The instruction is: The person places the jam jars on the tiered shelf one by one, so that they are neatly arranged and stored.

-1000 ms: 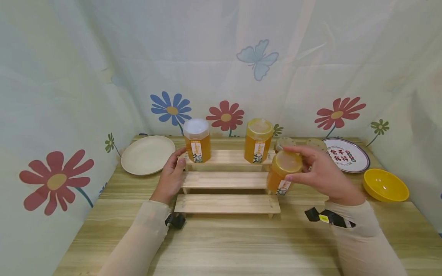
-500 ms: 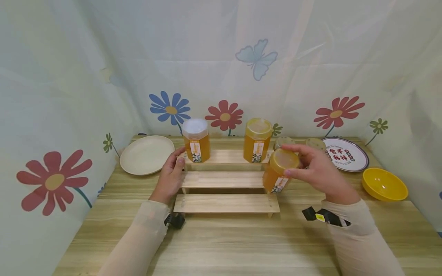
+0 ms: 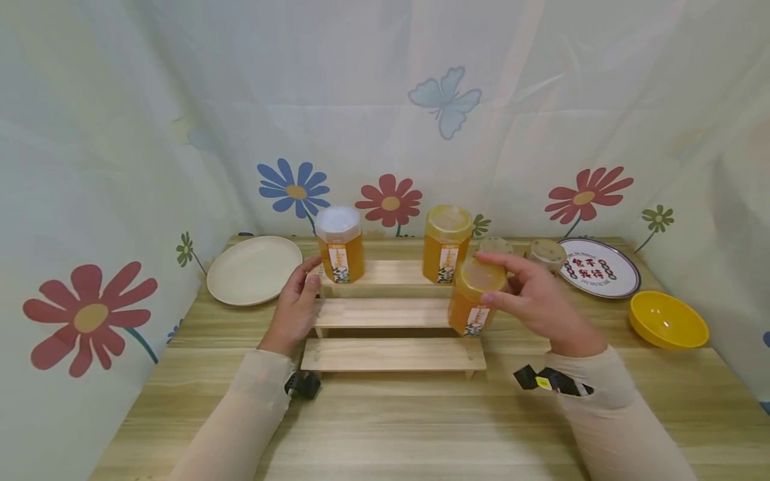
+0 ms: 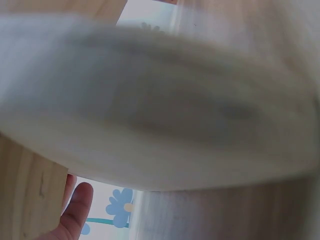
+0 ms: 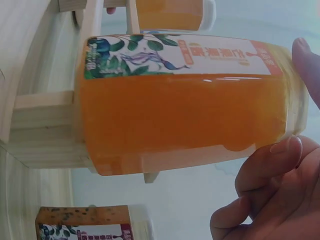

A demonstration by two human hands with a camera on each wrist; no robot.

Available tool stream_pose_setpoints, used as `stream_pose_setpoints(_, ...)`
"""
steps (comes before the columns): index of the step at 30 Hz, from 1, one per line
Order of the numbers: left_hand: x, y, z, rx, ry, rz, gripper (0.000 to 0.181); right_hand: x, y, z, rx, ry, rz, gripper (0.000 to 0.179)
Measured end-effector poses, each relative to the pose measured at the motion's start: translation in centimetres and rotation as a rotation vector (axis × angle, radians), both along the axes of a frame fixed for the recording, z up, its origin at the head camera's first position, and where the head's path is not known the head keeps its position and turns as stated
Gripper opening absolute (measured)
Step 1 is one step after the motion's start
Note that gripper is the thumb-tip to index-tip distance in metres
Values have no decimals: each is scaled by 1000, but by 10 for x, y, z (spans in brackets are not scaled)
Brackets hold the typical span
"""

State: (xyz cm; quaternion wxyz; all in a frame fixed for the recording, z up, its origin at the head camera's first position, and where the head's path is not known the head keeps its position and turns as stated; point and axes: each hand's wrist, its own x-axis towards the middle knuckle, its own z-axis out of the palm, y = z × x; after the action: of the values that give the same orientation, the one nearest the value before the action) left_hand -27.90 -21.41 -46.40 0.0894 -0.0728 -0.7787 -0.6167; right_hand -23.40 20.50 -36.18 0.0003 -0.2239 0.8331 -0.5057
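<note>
My right hand (image 3: 529,300) grips a hexagonal honey jar (image 3: 472,307) by its yellow lid, thumb in front and fingers behind. The jar stands nearly upright at the right end of the middle tier; whether its base touches the wood, I cannot tell. A wooden three-tier display stand (image 3: 385,312) fills the middle of the table. Its top tier bears a white-lidded honey jar (image 3: 341,250) at the left and a yellow-lidded honey jar (image 3: 446,250) at the right. My left hand (image 3: 295,304) holds the stand's upper left end; some of its fingers are hidden behind the wood.
Two jars with speckled contents, one jar (image 3: 546,254) partly behind my right hand, stand at the back right. Beyond are a printed plate (image 3: 622,284) and a yellow bowl (image 3: 668,321). A cream plate (image 3: 255,270) lies at the left. A flowered curtain (image 3: 361,133) closes the back.
My right hand has moved left with the honey jar, from beside the stand's right end to over the middle tier. My left hand stays at the stand's left end.
</note>
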Motion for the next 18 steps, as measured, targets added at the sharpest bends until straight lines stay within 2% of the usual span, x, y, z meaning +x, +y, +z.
stream_pose_setpoints(8, -1, -1, -2, 5, -1, -4, 49, 2, -13, -6, -43, 68, 2, 58)
stream_pose_setpoints(18, -3, -1, -3, -4, -3, 0, 48, 4, -27, -11, -93, 62, 27, 57)
